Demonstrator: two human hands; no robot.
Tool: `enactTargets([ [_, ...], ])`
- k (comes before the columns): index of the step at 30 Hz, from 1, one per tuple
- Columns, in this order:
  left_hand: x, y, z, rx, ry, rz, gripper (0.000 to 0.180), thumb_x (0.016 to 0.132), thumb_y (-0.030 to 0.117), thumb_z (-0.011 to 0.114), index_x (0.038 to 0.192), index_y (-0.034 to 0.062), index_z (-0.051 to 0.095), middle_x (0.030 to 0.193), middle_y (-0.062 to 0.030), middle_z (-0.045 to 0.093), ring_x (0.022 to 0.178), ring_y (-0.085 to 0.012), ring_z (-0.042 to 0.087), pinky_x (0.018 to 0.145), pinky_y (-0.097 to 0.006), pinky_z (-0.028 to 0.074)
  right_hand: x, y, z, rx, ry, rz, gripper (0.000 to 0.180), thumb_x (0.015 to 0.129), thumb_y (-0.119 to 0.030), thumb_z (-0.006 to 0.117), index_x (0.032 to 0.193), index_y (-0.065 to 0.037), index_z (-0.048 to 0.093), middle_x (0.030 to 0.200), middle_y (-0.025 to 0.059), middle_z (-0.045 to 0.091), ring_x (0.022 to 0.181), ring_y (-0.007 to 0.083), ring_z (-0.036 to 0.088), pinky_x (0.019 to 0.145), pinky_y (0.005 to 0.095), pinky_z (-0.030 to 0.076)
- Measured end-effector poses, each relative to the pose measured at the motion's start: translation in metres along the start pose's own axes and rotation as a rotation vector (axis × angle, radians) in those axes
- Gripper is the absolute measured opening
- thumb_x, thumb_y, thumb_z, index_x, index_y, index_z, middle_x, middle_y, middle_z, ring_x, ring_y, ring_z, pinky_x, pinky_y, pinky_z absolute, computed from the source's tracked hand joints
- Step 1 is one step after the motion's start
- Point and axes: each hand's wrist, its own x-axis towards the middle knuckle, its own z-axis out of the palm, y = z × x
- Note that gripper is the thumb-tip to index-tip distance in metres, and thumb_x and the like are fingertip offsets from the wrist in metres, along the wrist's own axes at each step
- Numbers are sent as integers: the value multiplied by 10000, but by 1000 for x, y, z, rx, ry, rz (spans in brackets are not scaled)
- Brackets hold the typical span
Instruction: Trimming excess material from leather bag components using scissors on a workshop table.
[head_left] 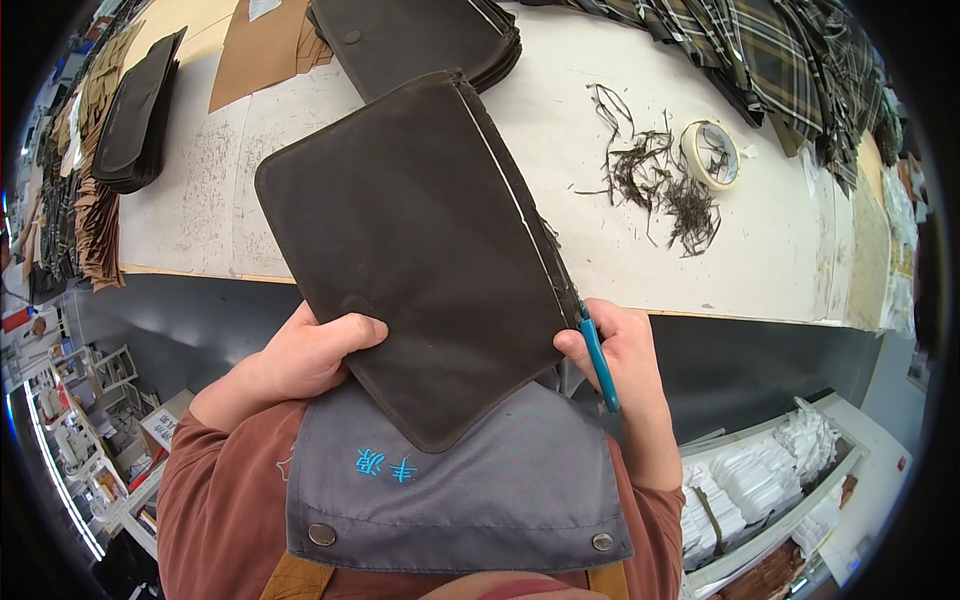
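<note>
A dark brown flat bag panel (420,240) with rounded corners is tilted in front of me, over the table's near edge. My left hand (315,350) grips its lower left edge, thumb on top and fingers underneath. A white line runs along the panel's right side, beside a rough, frayed edge. At the lower end of that edge, my right hand (620,345) is closed round teal-handled snips (599,362). Its thumb rests by the panel's corner. The blades of the snips are mostly hidden against the edge.
On the white table (200,200) lie stacked dark panels (420,45), a second dark stack (140,115) and brown sheets (262,50). Dark trimmings (660,180) lie beside a tape roll (710,155). Plaid fabric (770,60) covers the far right. A bin of white pieces (750,485) stands lower right.
</note>
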Motion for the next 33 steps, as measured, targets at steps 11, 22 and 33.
enactTargets([
  [11, 0, 0, 2, 67, -29, -24, 388, 849, 57, 491, 1227, -28, 476, 1194, -98, 549, 1076, -172, 533, 925, -313, 431, 12, -14, -6, -199, -49, 63, 636, 727, -628, 642, 641, -31, 442, 520, 110, 454, 516, 310, 500, 511, 367, 400],
  [22, 1, -2, 1, 115, 0, -28, 477, 790, 8, 506, 1260, -25, 436, 1220, -150, 527, 1099, -250, 543, 942, -378, 451, 19, -13, -1, -158, 8, 4, 652, 737, -619, 650, 606, -23, 422, 500, 108, 431, 475, 281, 463, 486, 348, 393],
  [33, 1, -1, -2, 135, -35, -25, 373, 856, 83, 499, 1211, -31, 499, 1183, -89, 556, 1071, -163, 529, 922, -308, 426, 15, -7, 6, -69, 69, -44, 625, 745, -553, 692, 571, -25, 405, 460, 88, 378, 423, 226, 356, 439, 318, 359],
])
